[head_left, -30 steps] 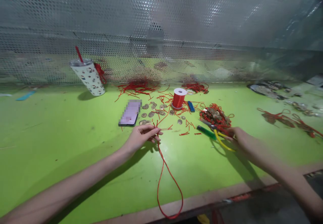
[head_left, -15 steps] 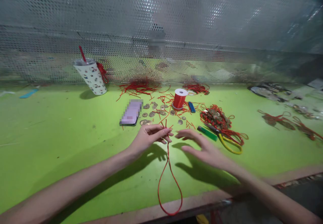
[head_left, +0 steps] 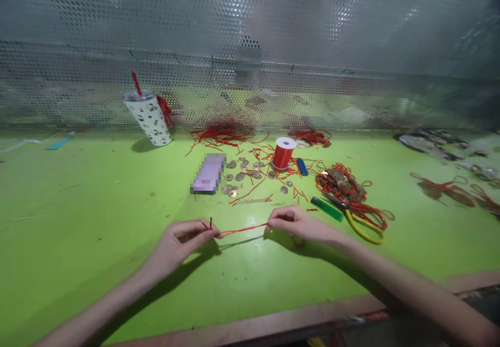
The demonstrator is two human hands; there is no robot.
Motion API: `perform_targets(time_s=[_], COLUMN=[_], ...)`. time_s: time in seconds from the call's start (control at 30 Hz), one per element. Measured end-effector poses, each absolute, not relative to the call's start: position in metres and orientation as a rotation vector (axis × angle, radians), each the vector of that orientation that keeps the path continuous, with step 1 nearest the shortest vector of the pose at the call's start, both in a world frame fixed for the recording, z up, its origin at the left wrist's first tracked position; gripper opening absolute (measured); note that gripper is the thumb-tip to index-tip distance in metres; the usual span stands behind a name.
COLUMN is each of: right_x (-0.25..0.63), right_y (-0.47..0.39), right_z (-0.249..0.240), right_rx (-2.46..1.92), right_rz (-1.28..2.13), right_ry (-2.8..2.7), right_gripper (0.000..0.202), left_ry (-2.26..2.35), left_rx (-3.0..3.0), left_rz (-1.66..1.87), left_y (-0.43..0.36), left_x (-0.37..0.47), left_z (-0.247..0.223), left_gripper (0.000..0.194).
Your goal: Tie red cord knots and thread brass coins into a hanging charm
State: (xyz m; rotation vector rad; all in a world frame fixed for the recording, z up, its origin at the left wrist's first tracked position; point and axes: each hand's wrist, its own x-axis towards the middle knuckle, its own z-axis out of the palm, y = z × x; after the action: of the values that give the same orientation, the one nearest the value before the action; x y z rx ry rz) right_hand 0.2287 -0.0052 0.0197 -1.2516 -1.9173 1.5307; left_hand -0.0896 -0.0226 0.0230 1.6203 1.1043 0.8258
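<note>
A doubled red cord (head_left: 244, 228) runs taut and nearly level between my two hands, a little above the green tabletop. My left hand (head_left: 187, 237) pinches it near its short ends, which stick up past the fingertips. At the other side my right hand (head_left: 297, 223) is closed on the cord with thumb and fingers; part of the loop shows below that hand. Beyond the hands lie loose coins with square or round holes (head_left: 233, 193) and a spool of red cord (head_left: 284, 153) standing upright.
A green lighter (head_left: 327, 209) and yellow-handled scissors (head_left: 365, 227) lie right of my right hand, by a heap of corded coins (head_left: 341, 183). Farther back are a phone (head_left: 210, 174), a blue lighter (head_left: 302, 166), a tumbler (head_left: 150, 118) and red cord scraps (head_left: 222, 136).
My right hand has gone from open to gripping the cord. The hanging loop is now drawn sideways between both hands, and my left hand has moved left and nearer.
</note>
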Motion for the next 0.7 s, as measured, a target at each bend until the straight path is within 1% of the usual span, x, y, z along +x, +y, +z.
perform_targets(time_s=[0.2, 0.33, 0.43, 0.5, 0.57, 0.7], right_x=[0.262, 0.271, 0.261, 0.249, 0.235, 0.215], right_y=[0.022, 0.048, 0.065, 0.074, 0.081, 0.090], right_z=[0.028, 0.026, 0.020, 0.016, 0.013, 0.010], right_rx=[-1.235, -1.270, -1.285, -1.248, -1.216, -1.180], right_rz=[1.381, 1.198, 1.027, 0.931, 0.872, 0.784], right_ry=[-2.118, -2.172, -2.204, -2.254, -2.336, -2.457], right_gripper=[0.039, 0.040, 0.037, 0.035, 0.032, 0.027], left_ry=[1.020, 0.790, 0.511, 0.311, 0.218, 0.166], left_rx=[1.972, 2.270, 2.527, 2.703, 2.817, 2.939], left_rz=[0.789, 0.820, 0.875, 0.785, 0.729, 0.728], left_y=[-0.033, -0.044, -0.053, -0.059, -0.063, -0.070], left_x=[-0.101, -0.094, -0.079, -0.068, -0.057, -0.040], left_z=[0.018, 0.016, 0.020, 0.024, 0.028, 0.026], left_gripper=[0.018, 0.029, 0.038, 0.041, 0.041, 0.036])
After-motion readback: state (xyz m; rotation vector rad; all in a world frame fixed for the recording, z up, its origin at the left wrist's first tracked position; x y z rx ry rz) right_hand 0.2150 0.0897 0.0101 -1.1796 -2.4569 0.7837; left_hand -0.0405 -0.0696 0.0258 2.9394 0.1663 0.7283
